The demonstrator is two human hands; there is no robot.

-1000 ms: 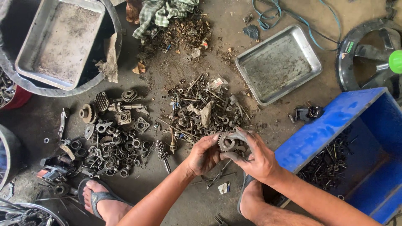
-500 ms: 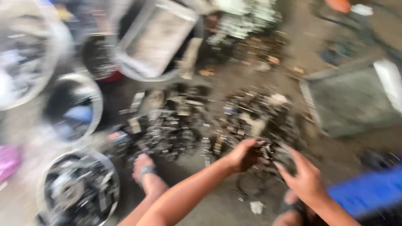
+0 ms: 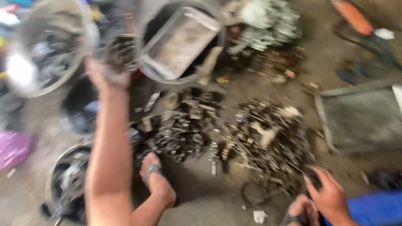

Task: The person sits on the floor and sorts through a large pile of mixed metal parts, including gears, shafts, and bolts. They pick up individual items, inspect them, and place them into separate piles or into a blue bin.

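Up at the far left, above the floor: the left hand (image 3: 109,67), raised at the end of a long outstretched forearm, with a dark toothed metal gear (image 3: 121,51) at its fingertips.
Gear: blurred by motion; it sits in front of the dark round tub (image 3: 144,62) and just beside the rim of a pale round metal basin (image 3: 50,46).
Left hand fingers: curled up around the gear, though the blur hides whether they grip it firmly.
Left arm: runs straight from the bottom edge of the view up to the hand, wrist extended, elbow out of view.
Right hand (image 3: 328,194): low at the right, near the floor, palm down, fingers spread loosely and holding nothing, the tips touching the edge of the scrap.
Right arm: out of view past the wrist.
Under the left arm: a heap of dark gears and bearings (image 3: 180,129) on the concrete floor, and the person's left foot in a sandal (image 3: 155,178).
Between the hands: a pile of mixed bolts and small metal scrap (image 3: 268,138).
Inside the tub: a rectangular grey metal tray (image 3: 180,42), tilted.
Right side: a second flat grey metal tray (image 3: 364,117) on the floor, and the corner of a blue box (image 3: 377,209) behind the right hand.
Lower left: a round container of dark engine parts (image 3: 69,184).
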